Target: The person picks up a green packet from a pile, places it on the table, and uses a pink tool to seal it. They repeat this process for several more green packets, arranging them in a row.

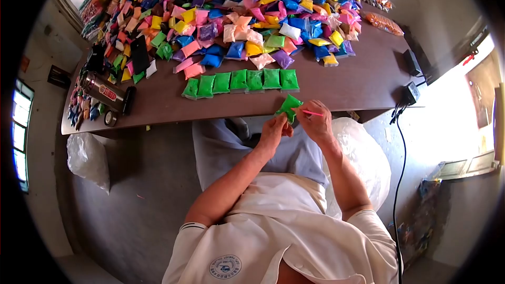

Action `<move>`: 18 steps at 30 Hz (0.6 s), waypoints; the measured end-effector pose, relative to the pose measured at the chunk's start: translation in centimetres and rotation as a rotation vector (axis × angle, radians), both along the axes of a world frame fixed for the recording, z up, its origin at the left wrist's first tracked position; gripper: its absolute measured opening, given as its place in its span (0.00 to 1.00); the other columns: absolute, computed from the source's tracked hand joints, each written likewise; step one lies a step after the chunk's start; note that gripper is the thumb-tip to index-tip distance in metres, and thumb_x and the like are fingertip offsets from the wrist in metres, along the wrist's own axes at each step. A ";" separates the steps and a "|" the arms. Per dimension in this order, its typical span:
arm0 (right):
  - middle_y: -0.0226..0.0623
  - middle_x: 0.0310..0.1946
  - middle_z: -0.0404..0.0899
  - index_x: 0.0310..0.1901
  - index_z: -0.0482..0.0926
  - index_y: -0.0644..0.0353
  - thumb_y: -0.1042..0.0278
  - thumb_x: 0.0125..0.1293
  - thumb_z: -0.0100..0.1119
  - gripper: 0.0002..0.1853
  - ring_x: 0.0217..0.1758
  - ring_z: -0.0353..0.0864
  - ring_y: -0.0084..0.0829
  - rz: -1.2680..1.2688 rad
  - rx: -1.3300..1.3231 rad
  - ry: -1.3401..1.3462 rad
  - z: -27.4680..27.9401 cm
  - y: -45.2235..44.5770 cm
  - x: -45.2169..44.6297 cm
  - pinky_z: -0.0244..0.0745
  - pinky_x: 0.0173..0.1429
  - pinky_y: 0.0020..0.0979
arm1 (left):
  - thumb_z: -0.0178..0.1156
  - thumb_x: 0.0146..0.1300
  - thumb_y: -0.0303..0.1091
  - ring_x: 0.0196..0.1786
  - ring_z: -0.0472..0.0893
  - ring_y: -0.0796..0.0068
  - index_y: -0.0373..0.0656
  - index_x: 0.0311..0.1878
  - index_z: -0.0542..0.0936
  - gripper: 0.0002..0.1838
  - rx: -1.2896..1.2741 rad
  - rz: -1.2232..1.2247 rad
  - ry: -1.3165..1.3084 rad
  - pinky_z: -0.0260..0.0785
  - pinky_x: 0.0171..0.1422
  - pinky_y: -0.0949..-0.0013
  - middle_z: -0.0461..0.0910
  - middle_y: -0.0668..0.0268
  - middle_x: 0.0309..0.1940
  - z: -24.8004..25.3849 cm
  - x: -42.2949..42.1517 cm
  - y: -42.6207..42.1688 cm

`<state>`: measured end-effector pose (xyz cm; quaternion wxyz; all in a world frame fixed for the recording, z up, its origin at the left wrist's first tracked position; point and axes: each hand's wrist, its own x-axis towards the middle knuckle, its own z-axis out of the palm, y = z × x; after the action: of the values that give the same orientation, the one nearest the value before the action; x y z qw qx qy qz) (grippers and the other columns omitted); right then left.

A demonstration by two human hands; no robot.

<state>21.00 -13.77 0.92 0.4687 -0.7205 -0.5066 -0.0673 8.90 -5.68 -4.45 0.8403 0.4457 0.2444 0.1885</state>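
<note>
A small green packet (289, 104) is held at the table's front edge by my left hand (275, 129), its fingers closed on the lower end. My right hand (316, 121) pinches a thin pink stick (313, 113), with its tip pointing at the packet's right side. Whether the tip touches or enters the packet is too small to tell. Just beyond my hands, a row of several similar green packets (238, 81) lies side by side on the brown table (347, 92).
A heap of many-coloured packets (252, 18) covers the table's back. At left are a steel flask (102, 90), its cup (110, 118) and a dark phone (140, 55). Black adapters (412, 93) with a cable hang at right. Clear plastic bags (363, 158) stand on the floor.
</note>
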 end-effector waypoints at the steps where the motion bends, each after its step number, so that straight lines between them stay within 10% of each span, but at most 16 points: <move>1: 0.35 0.19 0.73 0.21 0.73 0.59 0.72 0.48 0.63 0.07 0.24 0.73 0.40 -0.038 -0.029 -0.037 -0.3 0.0 0.4 0.68 0.30 0.37 | 0.52 0.65 0.51 0.25 0.74 0.77 0.48 0.22 0.68 0.21 0.006 0.001 0.007 0.65 0.34 0.73 0.69 0.72 0.19 0.5 0.0 -0.1; 8: 0.36 0.19 0.73 0.22 0.75 0.59 0.74 0.50 0.61 0.05 0.24 0.73 0.38 -0.243 0.067 -0.174 -1.8 0.3 2.7 0.68 0.29 0.36 | 0.52 0.64 0.52 0.25 0.75 0.78 0.48 0.21 0.68 0.21 0.065 -0.020 -0.025 0.66 0.34 0.74 0.72 0.71 0.19 0.7 0.3 0.1; 14: 0.38 0.19 0.73 0.23 0.74 0.61 0.74 0.51 0.62 0.06 0.23 0.73 0.34 -0.017 0.067 0.265 -1.0 -1.0 -0.2 0.67 0.29 0.31 | 0.53 0.64 0.52 0.25 0.75 0.78 0.48 0.21 0.68 0.21 0.008 0.027 -0.007 0.67 0.34 0.74 0.72 0.71 0.19 -0.4 0.2 -0.1; 18: 0.36 0.19 0.73 0.23 0.73 0.58 0.74 0.49 0.63 0.07 0.24 0.73 0.38 -0.138 0.039 -0.087 -1.5 -0.1 0.1 0.68 0.29 0.36 | 0.53 0.63 0.52 0.25 0.75 0.78 0.48 0.21 0.68 0.21 0.001 0.014 -0.003 0.66 0.33 0.74 0.72 0.71 0.20 0.3 0.4 0.0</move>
<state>21.06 -13.88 -0.58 0.4544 -0.7409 -0.4743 -0.1406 9.27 -5.69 -4.15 0.8391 0.4440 0.2464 0.1950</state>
